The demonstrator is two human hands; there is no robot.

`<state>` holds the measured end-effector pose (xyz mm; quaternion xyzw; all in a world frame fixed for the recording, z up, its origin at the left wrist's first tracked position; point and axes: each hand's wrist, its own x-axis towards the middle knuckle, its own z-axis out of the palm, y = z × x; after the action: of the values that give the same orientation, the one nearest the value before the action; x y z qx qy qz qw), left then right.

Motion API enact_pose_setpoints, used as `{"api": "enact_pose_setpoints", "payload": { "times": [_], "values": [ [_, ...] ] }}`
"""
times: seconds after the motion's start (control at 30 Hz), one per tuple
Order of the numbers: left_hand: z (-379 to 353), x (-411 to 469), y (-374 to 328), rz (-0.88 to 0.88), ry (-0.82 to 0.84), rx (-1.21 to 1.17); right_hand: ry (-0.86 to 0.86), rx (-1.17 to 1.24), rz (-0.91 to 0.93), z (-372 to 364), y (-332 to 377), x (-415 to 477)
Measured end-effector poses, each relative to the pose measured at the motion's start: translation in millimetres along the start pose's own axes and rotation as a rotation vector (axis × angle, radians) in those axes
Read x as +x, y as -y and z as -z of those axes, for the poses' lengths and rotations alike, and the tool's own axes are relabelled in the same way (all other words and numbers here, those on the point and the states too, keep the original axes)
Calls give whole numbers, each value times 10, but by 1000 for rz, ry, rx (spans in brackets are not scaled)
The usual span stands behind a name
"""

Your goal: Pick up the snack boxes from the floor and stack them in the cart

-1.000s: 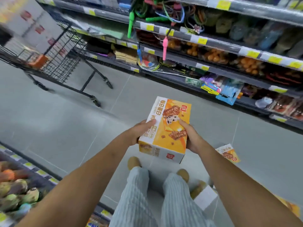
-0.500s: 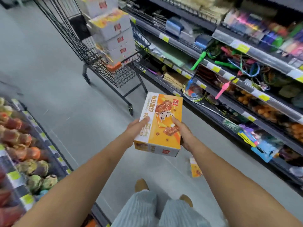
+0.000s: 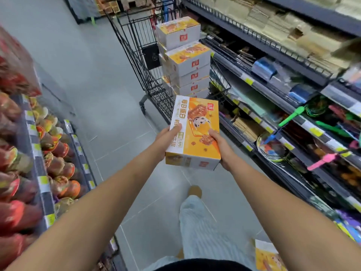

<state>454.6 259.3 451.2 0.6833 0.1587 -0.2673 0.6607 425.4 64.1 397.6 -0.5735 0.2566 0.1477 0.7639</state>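
Both hands clamp the snack box [image 3: 195,133]. Left hand [image 3: 167,140] grips its left edge, thumb flat on the top face, fingers out of sight underneath. Right hand [image 3: 222,148] takes the right edge the same way, thumb on the orange print. It's held level in mid-air above the floor [image 3: 109,106], just short of the cart's near end. Up ahead, the cart [image 3: 136,55] stands close along the right-hand shelves [image 3: 273,83], and a stack of boxes [image 3: 187,61] fills its right side, rising well above the rim. One more box [image 3: 267,255] lies on the floor at lower right, beside the person's leg [image 3: 197,227].
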Motion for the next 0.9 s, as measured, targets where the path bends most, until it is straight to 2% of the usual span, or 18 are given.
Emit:
{"api": "enact_pose_setpoints", "payload": {
  "times": [0.17,0.33,0.47,0.8,0.9],
  "values": [
    [215,643,-600,-67,-57,59,7,82,14,-311,503,851],
    [353,1263,-1278,61,-29,74,-6,142,-3,-521,1018,1621],
    [387,1699,-1684,88,-70,66,-16,174,38,-662,1459,2097],
    [370,3087,-2485,138,84,-149,-255,174,100,-910,2332,3279],
    [393,3648,-2704,111,33,-115,-305,163,53,-999,2482,3643]
  ]
}}
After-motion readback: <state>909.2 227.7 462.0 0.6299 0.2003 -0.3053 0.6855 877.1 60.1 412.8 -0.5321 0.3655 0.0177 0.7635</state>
